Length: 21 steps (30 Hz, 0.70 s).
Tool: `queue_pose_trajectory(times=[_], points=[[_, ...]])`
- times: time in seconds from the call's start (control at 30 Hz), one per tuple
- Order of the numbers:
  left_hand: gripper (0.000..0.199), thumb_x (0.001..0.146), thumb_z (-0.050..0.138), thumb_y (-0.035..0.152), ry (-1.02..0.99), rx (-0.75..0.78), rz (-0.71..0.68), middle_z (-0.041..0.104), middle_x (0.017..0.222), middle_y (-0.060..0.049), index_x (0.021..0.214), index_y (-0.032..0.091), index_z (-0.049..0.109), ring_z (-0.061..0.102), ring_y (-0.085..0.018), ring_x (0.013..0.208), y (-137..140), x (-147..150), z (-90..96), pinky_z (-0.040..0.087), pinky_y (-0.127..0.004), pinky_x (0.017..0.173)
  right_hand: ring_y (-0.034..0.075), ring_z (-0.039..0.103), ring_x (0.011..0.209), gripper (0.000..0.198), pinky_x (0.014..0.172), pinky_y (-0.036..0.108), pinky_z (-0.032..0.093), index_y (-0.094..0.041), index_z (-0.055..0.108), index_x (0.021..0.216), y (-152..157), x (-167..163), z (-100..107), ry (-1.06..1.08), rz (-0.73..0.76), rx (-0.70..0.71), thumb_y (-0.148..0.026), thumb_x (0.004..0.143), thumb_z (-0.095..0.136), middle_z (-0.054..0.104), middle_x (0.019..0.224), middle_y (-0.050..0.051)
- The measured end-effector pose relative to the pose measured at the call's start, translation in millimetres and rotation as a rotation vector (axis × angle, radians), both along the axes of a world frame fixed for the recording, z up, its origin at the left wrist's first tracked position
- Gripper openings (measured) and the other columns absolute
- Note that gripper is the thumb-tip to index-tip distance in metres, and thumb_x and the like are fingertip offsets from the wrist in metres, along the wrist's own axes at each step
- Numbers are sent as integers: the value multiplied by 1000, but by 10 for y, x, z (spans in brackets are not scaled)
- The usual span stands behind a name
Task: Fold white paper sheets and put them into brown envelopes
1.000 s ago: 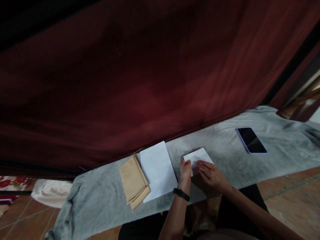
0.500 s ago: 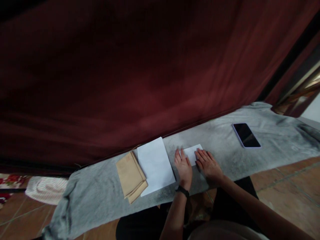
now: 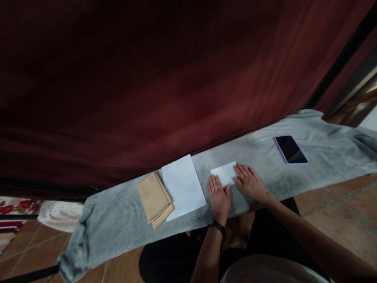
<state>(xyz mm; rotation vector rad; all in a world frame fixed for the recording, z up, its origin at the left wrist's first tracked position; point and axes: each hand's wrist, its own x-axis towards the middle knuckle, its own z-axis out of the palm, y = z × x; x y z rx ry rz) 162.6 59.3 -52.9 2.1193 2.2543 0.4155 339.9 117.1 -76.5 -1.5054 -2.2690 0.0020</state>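
A small white sheet of paper, apparently folded (image 3: 224, 173), lies flat on the grey cloth (image 3: 118, 228). My left hand (image 3: 219, 196) rests at its lower left corner, fingers stretched out flat. At the right edge of the paper lies my right hand (image 3: 249, 183), open, its fingertips touching that edge. Left of my hands is a stack of larger white paper sheets (image 3: 184, 188). Several brown envelopes (image 3: 154, 196) overlap the left side of that stack.
To the right on the cloth lies a phone (image 3: 291, 150) with a dark screen and a pale purple case. A dark red curtain (image 3: 176, 98) hangs along the far edge. Below is a tiled floor (image 3: 332, 200).
My left hand has slid down toward the paper's lower left corner, and my right hand has shifted outward to its right edge, so more of the paper shows. The view has tilted slightly.
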Motion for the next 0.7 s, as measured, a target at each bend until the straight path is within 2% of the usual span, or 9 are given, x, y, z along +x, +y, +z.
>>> queue_pose_trajectory(times=[0.17, 0.33, 0.7], points=[[68, 102, 48, 41, -18, 72, 15, 28, 165, -23, 158, 6, 33, 28, -34, 154, -7, -11, -49, 31, -54, 123, 32, 44, 145, 60, 121, 53, 27, -12, 36, 158, -2, -20, -36, -15, 1, 45, -38, 104, 39, 41, 160, 15], [64, 102, 49, 39, -13, 125, 5, 35, 162, -25, 156, 6, 38, 31, -36, 152, -4, -43, -65, 34, -56, 121, 32, 44, 145, 59, 121, 53, 27, -10, 38, 157, -11, -50, -24, -27, -17, 61, -37, 105, 39, 42, 159, 16], [50, 104, 39, 28, -161, 130, -13, 47, 157, -19, 150, 10, 48, 38, -30, 150, 60, -151, -102, 33, -51, 123, 30, 45, 144, 55, 121, 52, 28, -12, 44, 153, 8, -69, -12, -41, -30, 50, -39, 105, 39, 43, 159, 15]])
